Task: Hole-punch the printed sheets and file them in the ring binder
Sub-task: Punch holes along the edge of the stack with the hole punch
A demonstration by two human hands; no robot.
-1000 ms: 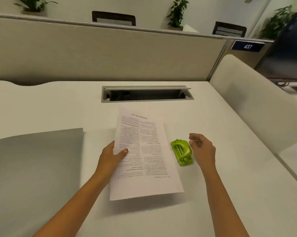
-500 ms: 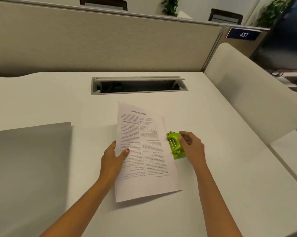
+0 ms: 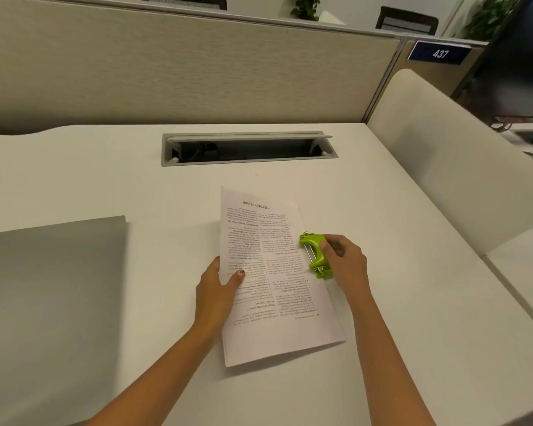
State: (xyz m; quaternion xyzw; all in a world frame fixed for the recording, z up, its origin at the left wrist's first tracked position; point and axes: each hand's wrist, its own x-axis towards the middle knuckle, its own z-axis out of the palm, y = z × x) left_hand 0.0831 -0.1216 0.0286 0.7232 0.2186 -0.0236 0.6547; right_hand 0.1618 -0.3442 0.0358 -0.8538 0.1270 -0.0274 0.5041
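i'm early in the job, by my read: the printed sheets (image 3: 271, 272) lie on the desk (image 3: 382, 333) with no holes showing, and nothing is filed. my left hand (image 3: 217, 290) pinches their left edge, thumb on top. my right hand (image 3: 345, 261) grips the one green hole punch (image 3: 316, 255) at their right edge. one grey binder (image 3: 53, 302) lies closed, well left. i can't count the sheets.

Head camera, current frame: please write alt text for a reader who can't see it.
A person's right hand grips a small green hole punch at the right edge of printed sheets on a white desk, while the left hand pinches the sheets' left edge. A grey binder lies closed at the left.
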